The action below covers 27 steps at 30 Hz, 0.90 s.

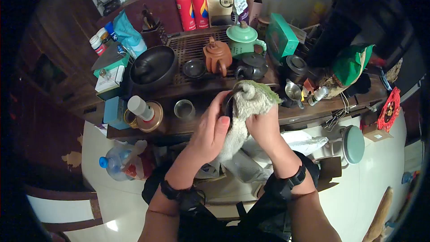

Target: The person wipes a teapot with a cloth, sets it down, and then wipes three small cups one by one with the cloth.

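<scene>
My left hand (207, 135) is wrapped round a dark rounded object (230, 109), mostly covered, so its kind is hidden. A white and green cloth (251, 104) lies over that object and hangs down between my wrists. My right hand (265, 127) is closed on the cloth, its fingertips out of sight. Just beyond my hands, a brown clay teapot (217, 56), a black teapot (252, 66) and a small dark bowl (194, 68) stand on the slatted tea tray (181, 45). To the left of my hands is a small glass cup (184, 109).
A large black bowl (154, 67) and a white-capped jar (141, 107) stand at left. Behind the teapots is a green lidded mug (242, 38), with red spray cans (191, 6) farther back. A metal pitcher (294, 93) stands right. Below are a plastic bottle (118, 163) and green-topped stool (353, 144).
</scene>
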### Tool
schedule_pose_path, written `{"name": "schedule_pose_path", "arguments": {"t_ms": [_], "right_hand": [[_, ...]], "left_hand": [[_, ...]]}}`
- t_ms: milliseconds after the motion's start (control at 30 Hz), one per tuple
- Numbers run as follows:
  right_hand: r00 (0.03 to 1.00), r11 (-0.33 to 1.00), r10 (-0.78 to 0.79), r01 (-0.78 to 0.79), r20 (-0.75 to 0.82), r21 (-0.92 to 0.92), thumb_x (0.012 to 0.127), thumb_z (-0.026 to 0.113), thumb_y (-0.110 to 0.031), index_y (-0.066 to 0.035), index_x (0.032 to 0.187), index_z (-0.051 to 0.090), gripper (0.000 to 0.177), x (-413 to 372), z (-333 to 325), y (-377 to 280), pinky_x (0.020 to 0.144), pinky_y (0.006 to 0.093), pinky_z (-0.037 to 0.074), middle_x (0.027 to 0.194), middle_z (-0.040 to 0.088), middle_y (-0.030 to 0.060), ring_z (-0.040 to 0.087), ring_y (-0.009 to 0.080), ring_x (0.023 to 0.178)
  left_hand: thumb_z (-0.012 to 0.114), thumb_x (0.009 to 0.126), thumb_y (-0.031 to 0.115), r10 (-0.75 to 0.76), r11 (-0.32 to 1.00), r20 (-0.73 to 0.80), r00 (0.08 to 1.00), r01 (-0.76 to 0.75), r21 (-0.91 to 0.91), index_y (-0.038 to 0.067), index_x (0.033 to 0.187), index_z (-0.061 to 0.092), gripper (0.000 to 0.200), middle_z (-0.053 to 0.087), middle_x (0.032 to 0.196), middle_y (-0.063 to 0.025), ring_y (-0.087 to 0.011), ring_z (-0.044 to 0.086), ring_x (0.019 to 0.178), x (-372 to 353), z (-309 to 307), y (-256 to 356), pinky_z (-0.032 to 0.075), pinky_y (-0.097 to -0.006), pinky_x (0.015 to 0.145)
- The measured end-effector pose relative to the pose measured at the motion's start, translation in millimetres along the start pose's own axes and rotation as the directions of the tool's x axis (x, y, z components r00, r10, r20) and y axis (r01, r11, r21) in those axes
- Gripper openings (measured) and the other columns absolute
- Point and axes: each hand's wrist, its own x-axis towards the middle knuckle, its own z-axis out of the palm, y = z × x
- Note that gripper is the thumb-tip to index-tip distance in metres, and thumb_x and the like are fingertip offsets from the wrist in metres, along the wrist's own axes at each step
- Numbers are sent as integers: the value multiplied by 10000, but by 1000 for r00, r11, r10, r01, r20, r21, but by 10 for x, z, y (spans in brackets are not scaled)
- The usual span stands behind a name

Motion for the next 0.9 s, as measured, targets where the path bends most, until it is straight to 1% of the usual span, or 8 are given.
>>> {"name": "schedule_pose_path", "arguments": {"t_ms": [67,167,400,500,600,733,833,900], "right_hand": [[1000,994,10,-10,-1,-105,645,557,27,-19,964,595,324,13,-21,61,805,387,437,927,599,171,552,363,898],[994,988,91,-83,57,-129,677,533,30,-29,940,607,279,33,-106,79,782,383,449,913,610,164,569,353,888],[982,998,56,-56,181,-4,687,504,-11,-39,903,601,237,11,-80,156,680,405,466,843,606,162,573,355,788],[956,908,188,-257,226,330,736,433,47,-23,984,586,300,-2,-61,223,736,352,460,901,623,139,595,314,849],[815,438,478,-544,328,716,831,404,34,-23,1024,565,257,65,-123,167,710,251,462,902,611,34,581,113,817],[861,288,412,-432,296,855,862,514,-107,-53,1143,495,287,36,-176,310,750,305,490,1003,572,45,563,150,917],[831,221,462,-447,311,867,843,564,-133,-48,1183,457,367,-15,-130,305,768,314,490,1086,538,76,560,172,937],[935,563,246,-353,256,747,811,577,-114,-17,1291,370,532,14,-104,149,1000,330,305,1292,415,111,407,222,1184]], "left_hand": [[464,889,230,-30,976,25,999,24,217,-22,1290,279,508,380,1226,-208,-337,391,1139,59,-102,85,318,-369,953],[668,717,190,294,761,-10,956,-227,607,154,1135,544,438,402,1252,-111,-294,392,1136,123,-185,180,338,-388,942],[692,606,110,435,672,14,900,-335,660,149,780,662,181,563,1113,10,-254,410,1129,114,-196,186,378,-366,891],[700,574,60,377,814,-44,925,-308,492,126,741,646,188,569,1094,0,-256,414,1124,116,-205,225,391,-361,878],[708,598,33,390,861,-80,917,-332,385,92,771,616,205,573,1085,-56,-244,449,1095,124,-281,54,402,-367,877],[666,757,84,-55,894,-311,949,-92,-438,25,922,549,211,574,1076,-103,-187,539,958,10,-98,-164,402,-324,886],[659,772,103,-286,688,-201,937,55,-724,8,928,540,218,568,1089,-87,-171,547,942,16,-69,-30,407,-284,864],[655,760,66,-317,679,-206,926,70,-731,13,911,550,191,578,1066,-86,-163,545,945,21,-55,-12,417,-274,843]]}}
